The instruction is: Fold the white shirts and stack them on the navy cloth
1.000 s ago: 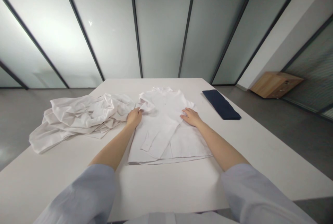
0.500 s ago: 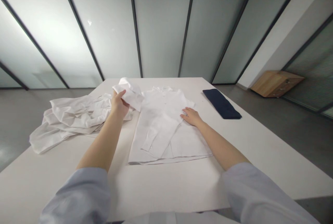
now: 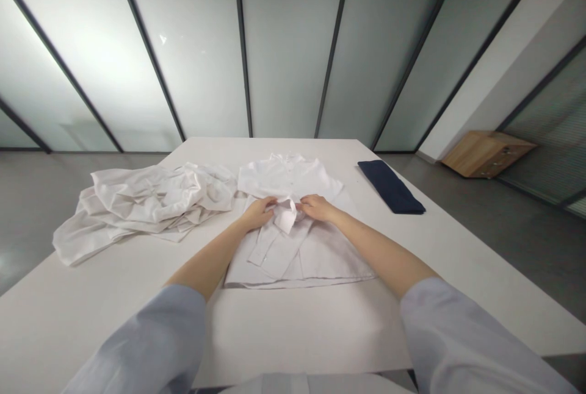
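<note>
You're pinching the sleeve of the white shirt with left hand and right hand; navy cloth is lying right.

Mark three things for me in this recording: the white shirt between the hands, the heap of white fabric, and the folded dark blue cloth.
White shirt [image 3: 293,183]: head view, upper front below the collar.
Heap of white fabric [image 3: 151,205]: head view, middle.
Dark blue cloth [image 3: 391,186]: head view, top face.

Crumpled wht cloth pile on tbl L, folded navy cloth R, wood cab. on flr, frosted glass wall
</note>
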{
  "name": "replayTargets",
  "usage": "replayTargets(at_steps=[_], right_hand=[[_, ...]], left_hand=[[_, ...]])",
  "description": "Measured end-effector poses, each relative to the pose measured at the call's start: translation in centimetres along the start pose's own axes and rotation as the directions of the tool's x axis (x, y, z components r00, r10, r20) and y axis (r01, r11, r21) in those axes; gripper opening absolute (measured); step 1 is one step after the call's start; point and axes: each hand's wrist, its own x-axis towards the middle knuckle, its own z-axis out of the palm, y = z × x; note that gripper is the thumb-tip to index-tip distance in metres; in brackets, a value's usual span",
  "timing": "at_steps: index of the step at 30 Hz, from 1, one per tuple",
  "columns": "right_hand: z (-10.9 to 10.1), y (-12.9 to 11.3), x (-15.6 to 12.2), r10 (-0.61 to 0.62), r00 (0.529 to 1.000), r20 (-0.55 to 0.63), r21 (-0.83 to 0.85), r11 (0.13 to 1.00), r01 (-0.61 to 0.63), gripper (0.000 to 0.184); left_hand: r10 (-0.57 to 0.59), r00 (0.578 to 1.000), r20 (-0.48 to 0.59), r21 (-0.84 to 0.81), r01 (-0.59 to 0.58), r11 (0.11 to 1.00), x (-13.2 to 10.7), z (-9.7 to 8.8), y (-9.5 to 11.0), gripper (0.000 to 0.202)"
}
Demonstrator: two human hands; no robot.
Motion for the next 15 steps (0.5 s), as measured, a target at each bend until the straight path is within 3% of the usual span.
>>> replayTargets(at_steps=[2, 4, 6, 8, 10, 12, 15], right_hand=[[0.3, -1.6, 0.7, 0.079, 0.996, 0.039, 0.071, 0.994, -0.082, 0.055], [0.8, -2.6, 1.3, 0.149, 0.989, 0.007, 0.084, 0.985, -0.149, 0.046], [1.2, -3.3, 1.7, 0.153, 0.987, -0.053, 0.127, 0.981, -0.145, 0.03], [1.2, -3.6, 2.1, 0.121, 0.988, -0.091, 0.319, 0.944, -0.087, 0.019], [0.6, -3.6, 2.4, 0.126, 0.984, -0.124, 0.617, 0.786, -0.023, 0.017], [-0.6, -3.1, 2.6, 0.178, 0.968, -0.179, 0.844, 0.533, 0.058, 0.021], [-3.3, -1.4, 2.3, 0.277, 0.928, -0.25, 0.955, 0.231, 0.188, 0.026]], left_hand=[[0.041, 0.999, 0.029, 0.198, -0.045, 0.979, -0.3, 0.2, 0.1, 0.047], [0.117, 0.989, 0.091, 0.305, -0.14, 0.942, -0.4, 0.2, 0.3, 0.043], [0.172, 0.977, 0.127, 0.362, -0.207, 0.909, -0.3, 0.2, 0.5, 0.038], [0.188, 0.975, 0.117, 0.394, -0.219, 0.893, -0.3, 0.2, 0.6, 0.036], [0.177, 0.98, 0.089, 0.422, -0.198, 0.885, -0.3, 0.3, 0.4, 0.036], [0.151, 0.987, 0.058, 0.455, -0.16, 0.876, -0.4, 0.3, 0.3, 0.035], [0.098, 0.995, -0.022, 0.496, -0.075, 0.865, -0.6, 0.0, 0.5, 0.029]])
